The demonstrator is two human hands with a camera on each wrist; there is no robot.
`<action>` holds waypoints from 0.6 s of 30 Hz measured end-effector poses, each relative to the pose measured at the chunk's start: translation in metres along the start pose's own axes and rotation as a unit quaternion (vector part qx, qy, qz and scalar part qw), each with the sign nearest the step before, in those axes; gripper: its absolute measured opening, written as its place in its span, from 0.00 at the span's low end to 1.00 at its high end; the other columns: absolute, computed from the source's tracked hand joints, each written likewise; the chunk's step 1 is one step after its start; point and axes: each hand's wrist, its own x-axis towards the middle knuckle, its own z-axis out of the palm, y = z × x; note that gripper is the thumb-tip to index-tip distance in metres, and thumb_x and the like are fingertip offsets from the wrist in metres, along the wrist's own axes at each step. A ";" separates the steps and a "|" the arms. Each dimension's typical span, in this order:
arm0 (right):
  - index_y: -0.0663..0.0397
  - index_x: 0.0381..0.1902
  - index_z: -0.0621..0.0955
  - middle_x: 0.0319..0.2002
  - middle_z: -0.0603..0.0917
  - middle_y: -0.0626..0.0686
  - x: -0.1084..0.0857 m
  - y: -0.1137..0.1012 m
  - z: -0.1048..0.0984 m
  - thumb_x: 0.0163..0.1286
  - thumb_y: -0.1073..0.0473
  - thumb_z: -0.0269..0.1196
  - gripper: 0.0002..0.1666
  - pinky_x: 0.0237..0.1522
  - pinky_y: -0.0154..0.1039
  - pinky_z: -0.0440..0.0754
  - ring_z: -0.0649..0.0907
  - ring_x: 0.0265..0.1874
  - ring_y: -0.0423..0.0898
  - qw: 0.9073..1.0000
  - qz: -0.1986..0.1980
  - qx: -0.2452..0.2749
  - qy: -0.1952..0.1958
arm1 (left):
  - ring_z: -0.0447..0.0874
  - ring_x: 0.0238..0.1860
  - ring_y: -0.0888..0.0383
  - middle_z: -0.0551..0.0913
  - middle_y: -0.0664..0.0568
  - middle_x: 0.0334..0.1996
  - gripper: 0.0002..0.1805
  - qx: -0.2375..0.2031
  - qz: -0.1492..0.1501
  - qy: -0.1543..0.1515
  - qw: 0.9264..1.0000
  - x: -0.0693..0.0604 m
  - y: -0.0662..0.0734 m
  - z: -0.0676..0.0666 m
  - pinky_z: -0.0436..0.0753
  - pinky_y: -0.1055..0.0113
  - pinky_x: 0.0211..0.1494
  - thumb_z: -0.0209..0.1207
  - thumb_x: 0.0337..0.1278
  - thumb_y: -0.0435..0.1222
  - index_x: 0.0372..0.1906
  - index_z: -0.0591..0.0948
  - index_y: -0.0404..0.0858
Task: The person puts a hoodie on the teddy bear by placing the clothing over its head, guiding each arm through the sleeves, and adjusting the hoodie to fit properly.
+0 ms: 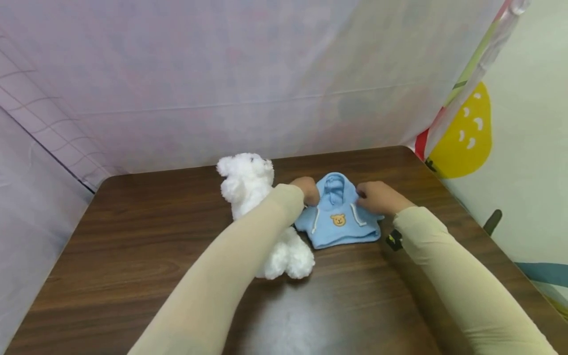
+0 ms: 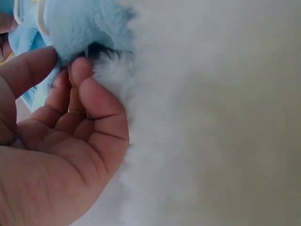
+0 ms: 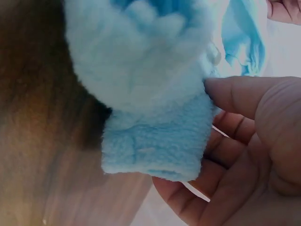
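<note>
A small light-blue toy hoodie (image 1: pixel 339 228) lies front up on the table, a bear face on its chest and white drawstrings hanging down. At its left shoulder side, my left hand (image 1: pixel 307 190) pinches the fabric, with thumb and curled fingertips at the cloth's edge in the left wrist view. My right hand (image 1: pixel 380 197) grips the opposite shoulder; in the right wrist view the thumb is on the fleece beside a short sleeve (image 3: pixel 153 150), fingers behind it. A white plush toy (image 1: pixel 248 185) lies left of the hoodie, partly hidden under my left forearm.
Beneath everything is a dark brown wooden table (image 1: pixel 146 236). A pale curtain (image 1: pixel 199 74) hangs along its back edge. On the right, a white wall covering bears a yellow shape (image 1: pixel 468 135). A black wrist device (image 1: pixel 394 240) shows by the right cuff.
</note>
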 end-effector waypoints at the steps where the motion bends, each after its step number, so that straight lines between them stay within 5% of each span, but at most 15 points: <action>1: 0.64 0.49 0.80 0.40 0.83 0.59 -0.001 0.000 -0.001 0.71 0.60 0.60 0.14 0.42 0.52 0.81 0.80 0.36 0.53 1.000 -0.005 0.002 0.012 | 0.70 0.24 0.57 0.76 0.47 0.33 0.05 -0.022 -0.001 0.002 1.000 0.000 0.000 0.000 0.71 0.70 0.23 0.52 0.59 0.29 0.29 0.75 0.36; 7: 0.68 0.54 0.77 0.45 0.82 0.65 -0.010 -0.005 -0.015 0.73 0.63 0.58 0.16 0.46 0.57 0.79 0.80 0.39 0.57 0.996 -0.038 0.012 0.082 | 0.72 0.28 0.55 0.77 0.46 0.35 0.11 -0.108 0.019 0.058 0.992 -0.001 -0.002 -0.008 0.74 0.65 0.28 0.52 0.63 0.36 0.42 0.79 0.32; 11: 0.68 0.60 0.74 0.50 0.80 0.67 -0.015 -0.010 -0.025 0.74 0.63 0.56 0.20 0.51 0.59 0.78 0.79 0.43 0.59 0.992 -0.042 0.033 0.112 | 0.69 0.27 0.57 0.72 0.51 0.28 0.08 -0.115 0.033 0.097 0.988 -0.006 -0.006 -0.017 0.72 0.67 0.30 0.54 0.63 0.36 0.30 0.74 0.36; 14: 0.67 0.61 0.73 0.53 0.79 0.67 -0.017 -0.015 -0.032 0.75 0.63 0.55 0.20 0.54 0.60 0.77 0.79 0.47 0.60 0.989 -0.051 0.047 0.130 | 0.62 0.21 0.59 0.63 0.54 0.19 0.16 -0.117 0.039 0.111 0.986 -0.011 -0.009 -0.025 0.66 0.68 0.26 0.54 0.63 0.35 0.20 0.66 0.40; 18: 0.66 0.62 0.73 0.56 0.78 0.67 -0.022 -0.023 -0.040 0.76 0.61 0.55 0.21 0.57 0.61 0.75 0.79 0.51 0.61 0.985 -0.068 0.068 0.146 | 0.57 0.19 0.59 0.57 0.54 0.17 0.21 -0.133 0.046 0.122 0.983 -0.022 -0.010 -0.035 0.62 0.68 0.24 0.54 0.67 0.36 0.19 0.61 0.41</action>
